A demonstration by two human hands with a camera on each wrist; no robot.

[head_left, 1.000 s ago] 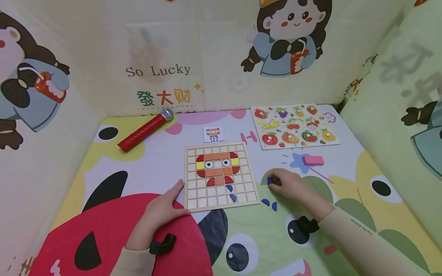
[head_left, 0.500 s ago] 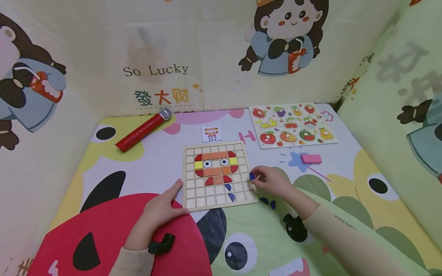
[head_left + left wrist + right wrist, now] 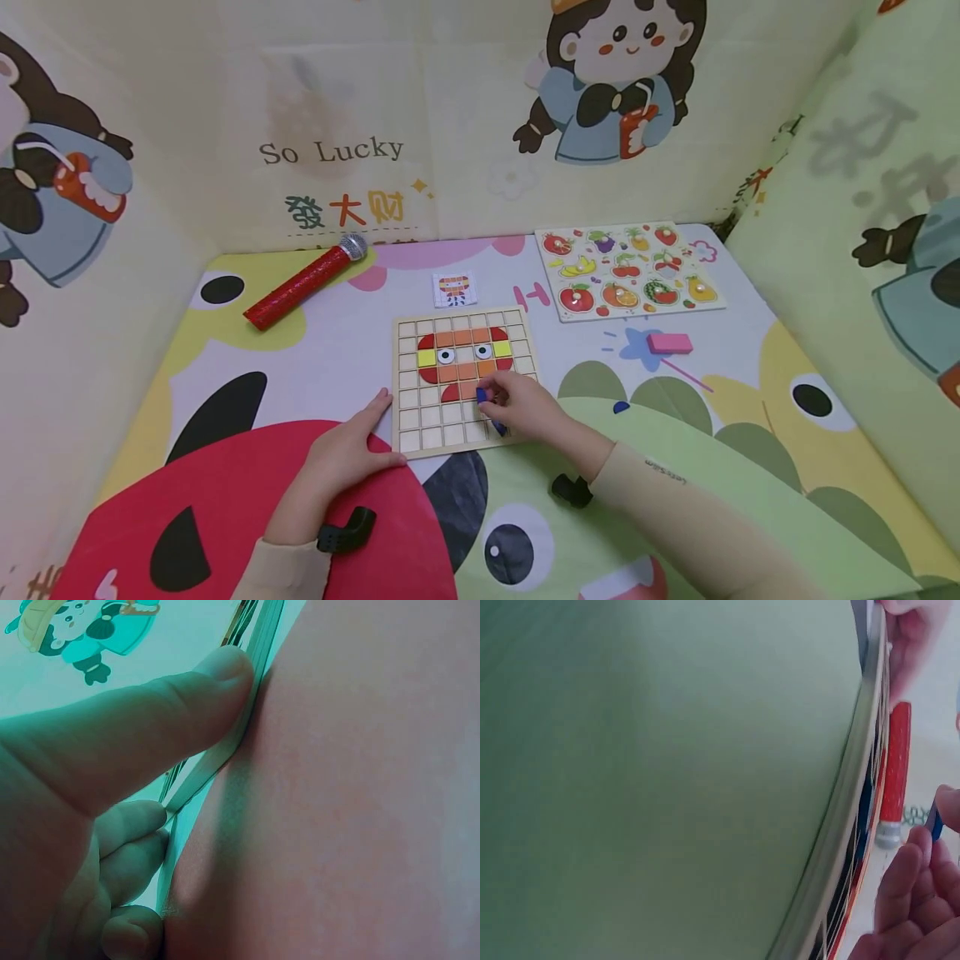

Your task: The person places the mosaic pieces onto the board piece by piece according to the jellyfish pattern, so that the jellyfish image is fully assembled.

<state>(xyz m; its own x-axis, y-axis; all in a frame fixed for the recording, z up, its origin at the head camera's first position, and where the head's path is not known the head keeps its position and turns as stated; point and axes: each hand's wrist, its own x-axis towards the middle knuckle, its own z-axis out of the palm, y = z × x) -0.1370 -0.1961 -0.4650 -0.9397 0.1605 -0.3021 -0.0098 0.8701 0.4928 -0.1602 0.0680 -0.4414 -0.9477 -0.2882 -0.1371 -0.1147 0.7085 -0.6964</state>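
Observation:
A wooden grid board (image 3: 411,440) lies on the table, with red, orange, yellow and eye-patterned tiles forming a face. Beside its near left corner, my left hand (image 3: 348,454) rests with thumb and fingers spread against the edges; the left wrist view shows the thumb (image 3: 161,724) along the rim. Over the lower right of the grid, my right hand (image 3: 525,408) pinches a blue half-circle tile (image 3: 482,396) between thumb and fingers, also seen as a blue tile (image 3: 935,823) in the right wrist view. Another blue tile (image 3: 498,427) on the board is partly covered by that hand.
A loose blue tile (image 3: 621,407) lies right of the board. Behind the board is a small pattern card (image 3: 454,290). A red microphone (image 3: 300,287) lies back left, a fruit puzzle board (image 3: 630,273) back right, and a pink block (image 3: 670,343) before it.
My right hand has moved left from beside the board to above the grid, carrying the blue half-circle tile. Its arm now hides the two loose tiles near the board. My left hand stays put.

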